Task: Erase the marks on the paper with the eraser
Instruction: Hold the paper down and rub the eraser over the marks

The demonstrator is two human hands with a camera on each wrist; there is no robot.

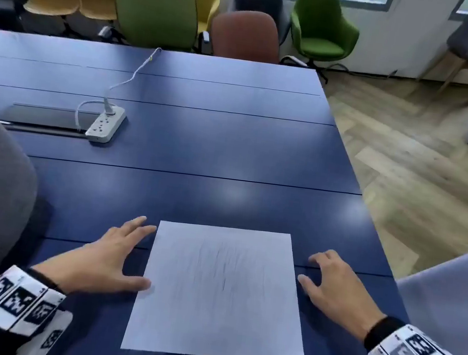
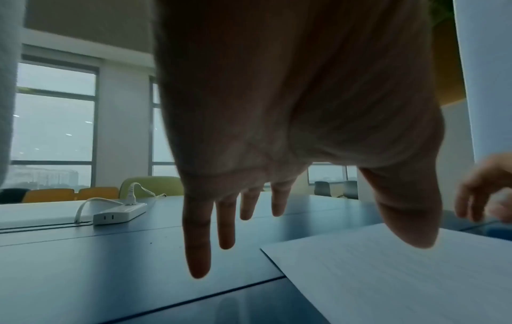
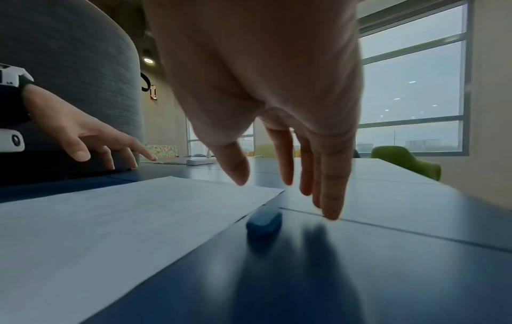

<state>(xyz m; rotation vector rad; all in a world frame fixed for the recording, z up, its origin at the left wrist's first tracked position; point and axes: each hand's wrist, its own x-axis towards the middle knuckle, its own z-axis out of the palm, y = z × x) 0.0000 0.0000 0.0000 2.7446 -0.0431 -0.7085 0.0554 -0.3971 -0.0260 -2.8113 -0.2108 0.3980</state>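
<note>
Right hand (image 3: 277, 109) above eraser (image 3: 264, 220)

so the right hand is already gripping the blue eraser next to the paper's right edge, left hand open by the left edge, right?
Not quite: the right hand grips nothing. In the right wrist view its fingers hang spread above the table, and the blue eraser lies free beside the paper. The left hand is open by the left edge, as you said.

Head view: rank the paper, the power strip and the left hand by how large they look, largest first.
1. Paper, by far the largest.
2. Left hand.
3. Power strip, smallest, though it lies farther from the camera, so its true size against the hand is unsure.
</note>
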